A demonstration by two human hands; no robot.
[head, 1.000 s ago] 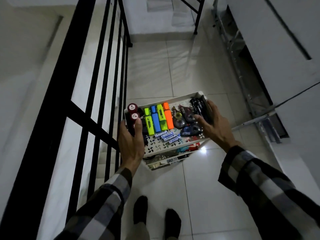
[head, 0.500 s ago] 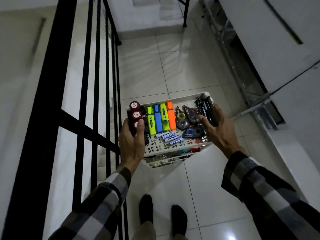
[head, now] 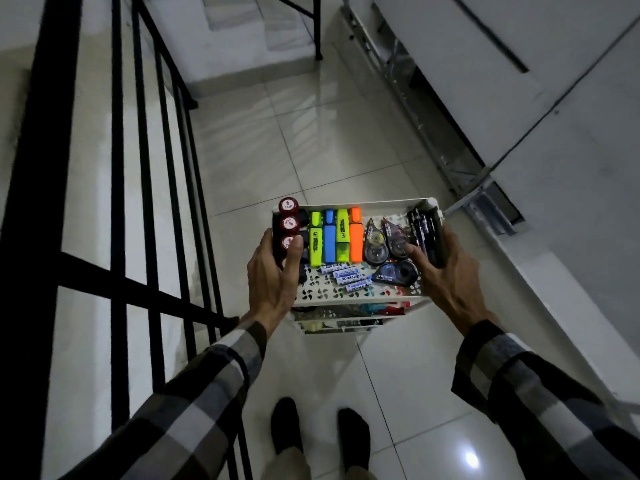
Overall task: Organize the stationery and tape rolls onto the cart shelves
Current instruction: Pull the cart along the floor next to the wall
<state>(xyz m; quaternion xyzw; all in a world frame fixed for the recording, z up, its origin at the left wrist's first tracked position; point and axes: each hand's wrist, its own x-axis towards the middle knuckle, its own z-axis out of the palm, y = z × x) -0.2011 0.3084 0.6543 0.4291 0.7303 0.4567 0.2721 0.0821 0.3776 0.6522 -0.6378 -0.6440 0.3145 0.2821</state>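
Note:
A white cart [head: 360, 298] with perforated shelves stands on the tiled floor. Its top shelf holds several highlighters [head: 335, 235], red-capped bottles [head: 289, 216] at the left edge, correction tape dispensers [head: 377, 242], small batteries [head: 348, 274] and black pens [head: 425, 233] at the right edge. My left hand [head: 275, 271] grips the cart's left side beside the red-capped bottles. My right hand [head: 441, 275] grips the right side, fingers against the black pens. Lower shelves show only as slivers under the top one.
A black metal railing [head: 145, 188] runs close along the cart's left side. A white wall with a metal track [head: 481, 188] lies to the right. My feet in dark socks [head: 318, 431] stand on glossy floor tiles [head: 311, 140] behind the cart.
The cart has shifted slightly right and farther from the railing, with both hands staying on its sides. My view has tilted as I stepped along.

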